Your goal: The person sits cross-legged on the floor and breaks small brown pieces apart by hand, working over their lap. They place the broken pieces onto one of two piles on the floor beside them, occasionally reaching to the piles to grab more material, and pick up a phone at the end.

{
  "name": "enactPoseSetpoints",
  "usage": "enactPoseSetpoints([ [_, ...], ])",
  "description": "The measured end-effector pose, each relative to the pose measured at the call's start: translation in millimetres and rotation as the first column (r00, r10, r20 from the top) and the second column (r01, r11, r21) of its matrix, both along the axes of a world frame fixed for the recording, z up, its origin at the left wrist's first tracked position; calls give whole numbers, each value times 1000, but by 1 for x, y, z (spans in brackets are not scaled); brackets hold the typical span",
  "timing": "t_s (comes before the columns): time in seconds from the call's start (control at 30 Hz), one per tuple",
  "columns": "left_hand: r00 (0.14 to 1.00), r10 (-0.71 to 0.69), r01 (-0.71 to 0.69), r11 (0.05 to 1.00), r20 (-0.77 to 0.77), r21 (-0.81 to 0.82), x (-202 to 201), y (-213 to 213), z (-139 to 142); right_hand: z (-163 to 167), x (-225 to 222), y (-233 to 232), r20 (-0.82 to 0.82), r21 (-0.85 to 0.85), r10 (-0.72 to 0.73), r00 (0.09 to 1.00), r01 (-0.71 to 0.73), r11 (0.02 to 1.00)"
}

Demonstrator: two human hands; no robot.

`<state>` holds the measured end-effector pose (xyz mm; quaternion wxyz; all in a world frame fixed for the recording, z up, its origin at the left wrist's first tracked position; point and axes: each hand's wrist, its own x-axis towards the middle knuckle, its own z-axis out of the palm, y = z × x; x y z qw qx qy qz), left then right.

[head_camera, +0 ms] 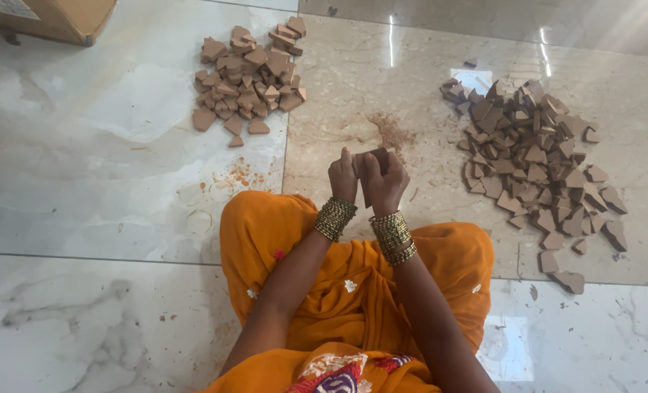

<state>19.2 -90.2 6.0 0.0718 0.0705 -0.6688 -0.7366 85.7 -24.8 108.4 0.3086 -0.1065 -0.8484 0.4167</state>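
Both hands meet over the floor just ahead of the knees: left hand (pixel 343 175) and right hand (pixel 384 180) each closed in a firm grip around one small brown clay piece (pixel 375 156), held up off the floor between them, thumbs toward each other. To do it well, I'd judge: keep fingers wrapped close on either side of the middle, press evenly, stay low over the reddish dust patch (pixel 393 133) so crumbs fall there. Smaller lighter-brown pile of clay pieces (pixel 247 80) lies well apart to the front left; bigger darker pile (pixel 538 164) spreads near the right hand, with loose bits trailing toward the knee. Cardboard box (pixel 54 18) sits at the far left corner. Orange garment (pixel 353 280) covers the lap; bangles on both wrists. Nothing blocks the hands; stray shards at the right are the only clutter.
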Motion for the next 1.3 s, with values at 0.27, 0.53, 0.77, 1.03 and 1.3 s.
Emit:
enactPoseSetpoints([
  [0.27,994,-24,-17,935,-111,-355,0,12,-17,-11,6,10,119,8,13,993,-14,1000],
  [0.53,997,-74,70,980,16,186,1,9,-7,2,10,10,-17,108,47,999,-44,993],
  [0.77,999,-41,42,996,15,-74,3,8,-7,5,11,9,-22,70,23,1000,-21,997],
  [1.03,998,-67,54,910,-17,-412,7,12,-6,5,13,12,-45,126,-31,998,36,991],
  [1.3,985,-45,-43,871,-167,-489,12,5,7,9,16,9,-59,103,-37,998,43,994],
])
